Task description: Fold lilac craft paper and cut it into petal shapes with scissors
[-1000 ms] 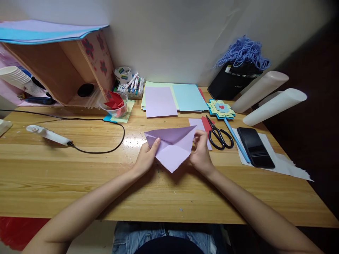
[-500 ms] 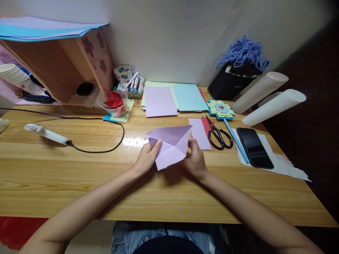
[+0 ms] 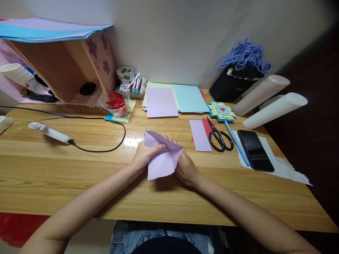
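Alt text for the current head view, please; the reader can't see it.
A left hand grips a creased lilac sheet above a wooden table, the right hand at the sheet's right edge. Scissors and a phone lie to the right, a white corded device left, coloured paper behind.

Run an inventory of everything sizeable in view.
Folded sheet: one, purple, front centre
Scissors: one, black, right
Strip: one, purple, beside scissors
Phone: one, black, right
Flower cutout: one, multicoloured, back right
Tubes: at least two, white, right
Pouch: one, black, back right
Yarn: bundled, blue, atop pouch
Paper stack: one, multicoloured, back centre
Markers: several, mostly white, back
Bowl: one, clear, back left
Box: one, brown, back left
Cups: one stack, white, left
Corded tool: one, white, left
Table: one, brown, foreground
Left hand: one, sheet's left side
Right hand: one, sheet's right side
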A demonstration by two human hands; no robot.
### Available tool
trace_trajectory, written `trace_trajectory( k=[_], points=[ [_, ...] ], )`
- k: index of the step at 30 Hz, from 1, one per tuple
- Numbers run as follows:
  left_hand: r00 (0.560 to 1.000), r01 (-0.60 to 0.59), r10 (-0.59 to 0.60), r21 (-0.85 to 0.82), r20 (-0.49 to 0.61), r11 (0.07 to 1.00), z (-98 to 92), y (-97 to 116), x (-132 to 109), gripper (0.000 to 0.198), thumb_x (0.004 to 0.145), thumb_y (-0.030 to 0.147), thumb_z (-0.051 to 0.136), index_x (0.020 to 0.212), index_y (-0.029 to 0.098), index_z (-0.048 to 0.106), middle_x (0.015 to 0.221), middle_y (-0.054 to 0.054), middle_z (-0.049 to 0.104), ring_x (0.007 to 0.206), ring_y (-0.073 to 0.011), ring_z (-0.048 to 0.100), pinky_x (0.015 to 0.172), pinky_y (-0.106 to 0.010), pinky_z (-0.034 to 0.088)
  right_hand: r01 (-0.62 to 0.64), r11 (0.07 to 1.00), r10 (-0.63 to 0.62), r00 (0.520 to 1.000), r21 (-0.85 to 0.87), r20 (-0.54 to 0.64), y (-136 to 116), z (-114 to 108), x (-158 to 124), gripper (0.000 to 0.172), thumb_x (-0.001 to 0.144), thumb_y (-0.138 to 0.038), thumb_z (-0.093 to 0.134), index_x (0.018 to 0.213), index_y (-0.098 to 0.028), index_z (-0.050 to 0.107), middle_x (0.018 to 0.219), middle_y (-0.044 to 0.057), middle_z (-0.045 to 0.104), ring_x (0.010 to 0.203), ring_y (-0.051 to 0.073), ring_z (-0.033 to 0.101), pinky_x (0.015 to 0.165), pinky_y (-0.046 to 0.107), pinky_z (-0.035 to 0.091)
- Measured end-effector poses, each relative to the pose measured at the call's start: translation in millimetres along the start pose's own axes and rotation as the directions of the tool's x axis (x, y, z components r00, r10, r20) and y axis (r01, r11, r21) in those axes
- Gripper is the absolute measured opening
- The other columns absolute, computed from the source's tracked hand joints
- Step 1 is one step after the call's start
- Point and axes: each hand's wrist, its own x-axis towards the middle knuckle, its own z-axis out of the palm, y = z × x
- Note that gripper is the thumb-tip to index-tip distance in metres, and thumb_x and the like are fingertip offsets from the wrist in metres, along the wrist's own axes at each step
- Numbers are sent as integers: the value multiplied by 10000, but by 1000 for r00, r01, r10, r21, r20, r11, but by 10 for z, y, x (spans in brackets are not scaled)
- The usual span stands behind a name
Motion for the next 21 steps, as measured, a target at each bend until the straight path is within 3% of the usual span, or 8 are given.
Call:
trace_trajectory(
  k=[8, 13, 15, 18, 21],
  points=[
    [983, -87, 104, 115, -152, 990, -6, 2, -2, 414, 544, 325, 778, 878, 124, 636, 848, -80, 684, 696, -174, 631, 622, -265, 501, -37, 998, 35, 999, 59, 39, -46, -4, -7, 638, 867, -242, 420, 1414, -234, 93, 1432, 123, 297, 1285, 279, 328, 981, 510, 383],
    [965, -89, 111, 103, -239, 991, -46, -65, 44, 420, 577, 343, 751, 907, 118, 623, 860, -94, 678, 690, -171, 629, 620, -269, 500, -26, 998, 20, 992, 48, 122, -99, 43, -29, 796, 856, -263, 462, 1419, -208, -97, 1497, 113, 104, 1352, 262, 188, 1069, 500, 278],
    [964, -103, 123, 95, -237, 990, -35, -71, 43, 385, 582, 312, 744, 890, 113, 627, 852, -90, 678, 704, -167, 628, 643, -264, 496, -29, 999, 24, 988, 33, 150, -123, 44, -26, 786, 864, -262, 456, 1421, -216, -97, 1504, 95, 62, 1365, 248, 144, 1087, 483, 257],
    [972, -128, 143, 89, -188, 988, 7, -57, 19, 323, 570, 250, 744, 843, 117, 635, 822, -68, 683, 708, -157, 623, 657, -252, 490, -45, 999, 43, 992, 16, 120, -146, 24, -9, 713, 868, -282, 469, 1427, -247, 27, 1498, 80, 113, 1361, 237, 165, 1091, 471, 262],
    [987, -111, 117, 63, -109, 992, 45, -46, -11, 325, 557, 234, 749, 843, 125, 640, 827, -56, 688, 703, -152, 619, 662, -254, 488, -72, 997, 73, 997, 30, -4, -136, -4, 6, 610, 847, -289, 520, 1379, -271, 224, 1457, 83, 225, 1332, 239, 248, 1078, 473, 295]
  ],
)
